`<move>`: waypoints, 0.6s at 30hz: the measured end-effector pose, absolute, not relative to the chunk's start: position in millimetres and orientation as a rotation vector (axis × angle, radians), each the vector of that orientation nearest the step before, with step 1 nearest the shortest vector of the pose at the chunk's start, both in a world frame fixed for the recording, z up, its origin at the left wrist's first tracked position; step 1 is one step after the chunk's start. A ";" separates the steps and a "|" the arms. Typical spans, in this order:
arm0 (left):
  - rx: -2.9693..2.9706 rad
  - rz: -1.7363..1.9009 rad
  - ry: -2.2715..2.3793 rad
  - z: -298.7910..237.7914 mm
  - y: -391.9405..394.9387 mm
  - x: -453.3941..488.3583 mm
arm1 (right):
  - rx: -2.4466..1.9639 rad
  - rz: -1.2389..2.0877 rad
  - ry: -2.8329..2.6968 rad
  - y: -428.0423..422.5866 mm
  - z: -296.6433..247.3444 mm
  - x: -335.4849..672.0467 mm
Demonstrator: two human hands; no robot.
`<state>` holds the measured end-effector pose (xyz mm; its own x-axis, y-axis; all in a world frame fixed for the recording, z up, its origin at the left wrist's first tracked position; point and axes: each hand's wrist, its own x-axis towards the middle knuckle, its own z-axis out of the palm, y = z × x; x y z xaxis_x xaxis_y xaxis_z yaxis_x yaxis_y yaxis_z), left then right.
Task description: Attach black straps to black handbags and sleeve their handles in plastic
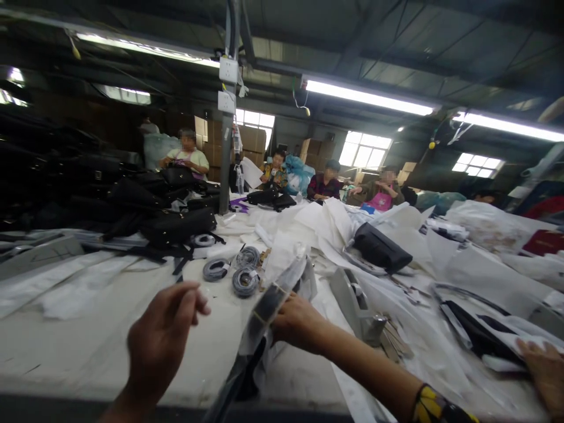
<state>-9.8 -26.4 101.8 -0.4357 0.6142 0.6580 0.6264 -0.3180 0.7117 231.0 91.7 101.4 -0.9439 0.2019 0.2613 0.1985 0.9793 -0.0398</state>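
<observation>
My left hand is raised over the pale table, fingers curled with thumb and fingertips pinched; something small and clear may be between them. My right hand reaches in from the lower right and grips a long clear plastic sleeve with a dark strap inside. The sleeve runs from the table's near edge up toward the middle. Three grey coiled rolls lie just beyond both hands.
Black bags are piled at the left near a metal pole. White wrapping paper and a black pouch cover the right side. Another person's hand rests at the far right. Several people sit at the table's far end.
</observation>
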 end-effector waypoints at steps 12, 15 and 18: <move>-2.034 -0.614 -2.715 50.7 197.0 13.8 | -0.394 0.911 -2.512 67.6 136.0 259.1; -2.082 -0.631 -2.758 48.3 192.9 9.3 | -0.471 1.196 -2.292 67.3 135.6 260.2; -2.159 -0.779 -2.812 56.9 178.6 -4.3 | -0.467 1.543 -1.939 64.9 138.6 257.6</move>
